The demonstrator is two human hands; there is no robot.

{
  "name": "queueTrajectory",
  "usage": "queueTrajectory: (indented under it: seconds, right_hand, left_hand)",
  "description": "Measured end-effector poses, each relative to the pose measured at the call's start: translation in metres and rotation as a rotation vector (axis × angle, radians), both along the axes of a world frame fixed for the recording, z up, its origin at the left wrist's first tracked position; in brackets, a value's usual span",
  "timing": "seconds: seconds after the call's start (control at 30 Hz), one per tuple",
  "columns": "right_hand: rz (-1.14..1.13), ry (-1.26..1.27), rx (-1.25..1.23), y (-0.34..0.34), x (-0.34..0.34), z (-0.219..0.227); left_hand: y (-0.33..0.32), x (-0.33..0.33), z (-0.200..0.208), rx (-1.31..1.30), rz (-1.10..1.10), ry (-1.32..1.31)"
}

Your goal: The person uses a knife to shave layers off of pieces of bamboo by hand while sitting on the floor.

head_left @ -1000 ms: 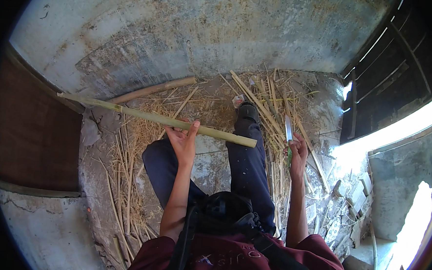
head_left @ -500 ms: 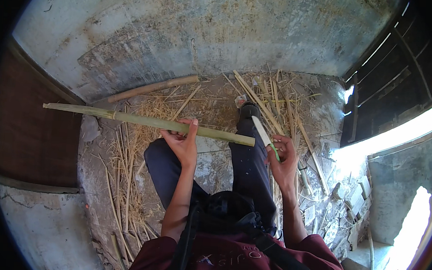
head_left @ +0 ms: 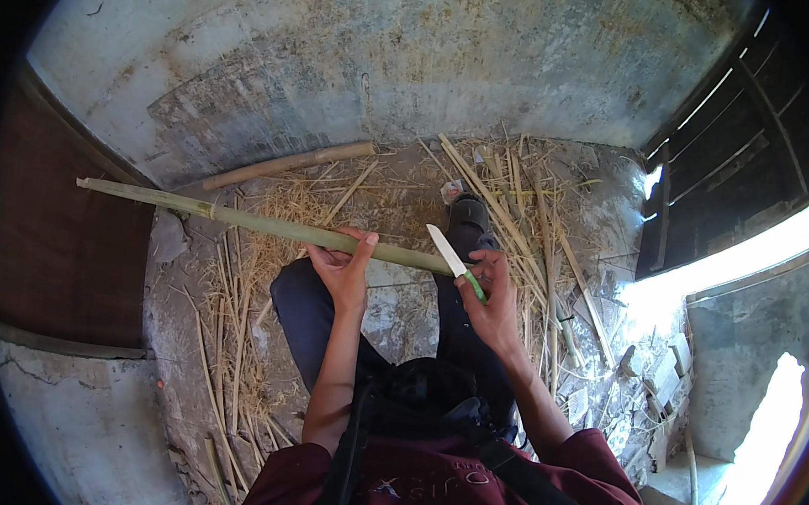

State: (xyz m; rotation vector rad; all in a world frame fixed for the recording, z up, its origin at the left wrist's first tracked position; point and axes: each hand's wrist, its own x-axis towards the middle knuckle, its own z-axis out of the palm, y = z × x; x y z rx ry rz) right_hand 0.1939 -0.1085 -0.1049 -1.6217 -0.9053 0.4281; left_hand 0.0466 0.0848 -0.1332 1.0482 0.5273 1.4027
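A long green bamboo strip (head_left: 273,226) stretches from the far left to the middle, slightly tilted, its right end lower. My left hand (head_left: 342,266) grips it near its right part, thumb on top and fingers beneath. In my right hand (head_left: 492,298) is a knife (head_left: 445,250) with a pale blade and a green handle. The blade crosses the bamboo close to its right end; whether it touches the surface I cannot tell. My right fingers wrap the handle and hide part of it, along with the bamboo's tip.
Bamboo sticks (head_left: 490,193) and shavings (head_left: 277,246) litter the floor on both sides of my legs. A thicker bamboo pole (head_left: 288,166) lies along the concrete wall (head_left: 387,60). Broken blocks (head_left: 663,376) are piled at the right, and a brown panel (head_left: 67,235) stands left.
My right hand has moved left with the knife, bringing the blade over the bamboo's right end. The bamboo's left end has risen slightly in view, and my left hand keeps its hold.
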Motion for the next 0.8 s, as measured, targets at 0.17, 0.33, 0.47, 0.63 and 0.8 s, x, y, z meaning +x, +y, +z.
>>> queueTrajectory:
  seconds: [0.17, 0.33, 0.47, 0.63, 0.8]
  right_hand:
    - [0.029, 0.122, 0.026, -0.003, 0.0, -0.008]
    - [-0.051, 0.118, -0.033, -0.002, 0.005, 0.006]
    - [-0.089, -0.005, -0.013, -0.01, 0.009, 0.009]
    - [-0.069, -0.1, -0.04, -0.022, 0.005, 0.017]
    - [0.026, -0.154, -0.196, -0.031, 0.0, 0.03]
  left_hand:
    - [0.004, -0.013, -0.003, -0.075, -0.26, -0.127]
    - [-0.006, -0.002, 0.016, -0.024, -0.43, -0.223]
    - [-0.001, -0.009, 0.005, 0.033, -0.584, -0.251]
    - [-0.01, -0.001, 0.021, 0.142, -0.547, -0.176]
    - [-0.02, -0.002, 0.025, 0.14, -0.512, -0.151]
